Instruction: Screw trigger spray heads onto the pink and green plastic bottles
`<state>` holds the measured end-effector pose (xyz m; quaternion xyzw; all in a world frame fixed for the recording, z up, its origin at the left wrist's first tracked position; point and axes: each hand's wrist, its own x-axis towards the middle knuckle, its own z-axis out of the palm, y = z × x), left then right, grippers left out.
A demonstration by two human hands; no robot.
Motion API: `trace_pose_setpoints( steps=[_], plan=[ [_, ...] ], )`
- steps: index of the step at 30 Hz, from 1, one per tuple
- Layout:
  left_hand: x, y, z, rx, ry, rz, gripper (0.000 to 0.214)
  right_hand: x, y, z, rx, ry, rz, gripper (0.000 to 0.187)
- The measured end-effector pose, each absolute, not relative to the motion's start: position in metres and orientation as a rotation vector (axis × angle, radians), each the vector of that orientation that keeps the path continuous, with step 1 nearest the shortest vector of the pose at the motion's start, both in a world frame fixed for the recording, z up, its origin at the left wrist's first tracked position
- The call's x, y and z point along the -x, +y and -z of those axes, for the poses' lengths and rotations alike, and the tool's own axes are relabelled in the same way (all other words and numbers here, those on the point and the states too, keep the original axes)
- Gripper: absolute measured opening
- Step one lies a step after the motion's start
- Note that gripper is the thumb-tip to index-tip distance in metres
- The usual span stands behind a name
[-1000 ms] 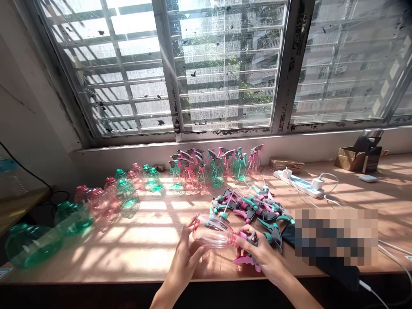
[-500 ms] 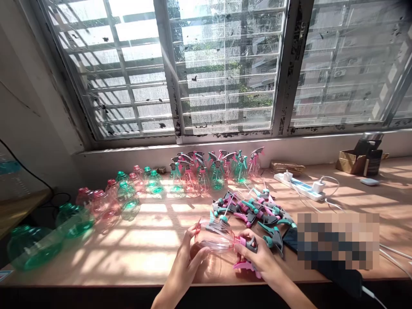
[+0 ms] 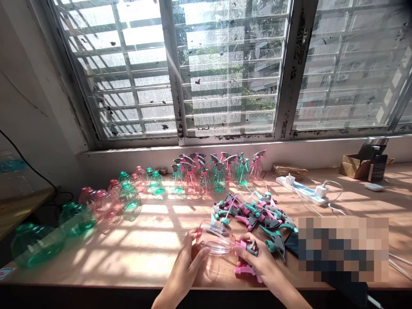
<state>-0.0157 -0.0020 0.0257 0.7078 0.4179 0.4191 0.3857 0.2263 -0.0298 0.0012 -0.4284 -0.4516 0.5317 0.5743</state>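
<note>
A clear pink spray bottle [image 3: 214, 238] lies on its side, low over the near part of the table. My left hand [image 3: 189, 257] is wrapped round its base end, thumb along the near side. At the neck, my right hand [image 3: 254, 255] has its fingers closed round the pink collar of a pink and grey spray head [image 3: 253, 248]. Below those fingers shows a pink trigger [image 3: 247, 270]; whether it belongs to the same spray head, I cannot tell. Just beyond is a pile of loose spray heads [image 3: 251, 210], pink, green and grey.
Open green [image 3: 38, 246] and pink bottles [image 3: 106, 206] stand along the left. Several bottles with spray heads [image 3: 219, 178] line the window wall. A power strip [image 3: 302, 191], a cardboard box [image 3: 352, 166] and a dark phone [image 3: 349, 285] with a cable are to the right.
The view has shifted slightly, so everything sits a little lower and further right. Both hands keep the same hold on the bottle and its spray head.
</note>
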Motion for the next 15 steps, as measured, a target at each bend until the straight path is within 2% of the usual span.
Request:
trace_pose_setpoints(
  steps=[6, 13, 15],
  plan=[
    [0.010, -0.002, -0.024, -1.761, 0.894, -1.192, 0.047, -0.230, -0.029, -0.009, 0.971, -1.034, -1.238, 0.043],
    [0.017, 0.001, -0.023, -1.711, 0.945, -1.153, 0.056, -0.227, -0.027, 0.001, 0.967, -1.184, -1.160, 0.045],
    [0.016, 0.002, -0.021, -1.697, 0.962, -1.145, 0.051, -0.227, -0.026, 0.002, 0.972, -1.155, -1.193, 0.048]
  ],
)
